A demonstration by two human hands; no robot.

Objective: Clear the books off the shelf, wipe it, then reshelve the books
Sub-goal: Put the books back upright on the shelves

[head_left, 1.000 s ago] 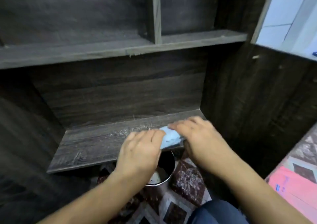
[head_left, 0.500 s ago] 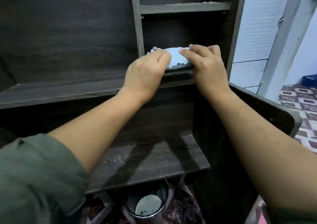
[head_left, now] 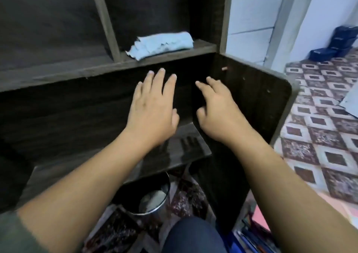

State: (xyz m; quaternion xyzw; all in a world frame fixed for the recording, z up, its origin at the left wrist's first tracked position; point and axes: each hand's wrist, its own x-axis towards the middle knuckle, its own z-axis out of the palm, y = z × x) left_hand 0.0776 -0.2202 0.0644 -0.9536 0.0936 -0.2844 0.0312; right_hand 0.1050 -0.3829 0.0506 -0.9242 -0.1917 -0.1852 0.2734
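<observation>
Shelf (head_left: 184,150) is judged wiped; cloth (head_left: 160,43) laid aside; left hand (head_left: 153,113), right hand (head_left: 219,111) spread empty; books must be fetched.

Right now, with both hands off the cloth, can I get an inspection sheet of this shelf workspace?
Surface: dark wood lower shelf, bare where visible.
Job's things: light blue cloth lying on the upper shelf; no books seen on the shelves.
Clutter: metal bin on the floor under the lower shelf.
Grippers: left hand and right hand open, holding nothing, in front of the shelf unit.
Cables: nothing seen.
Surroundings: patterned tiled floor; dark blue boxes by the wall.
</observation>
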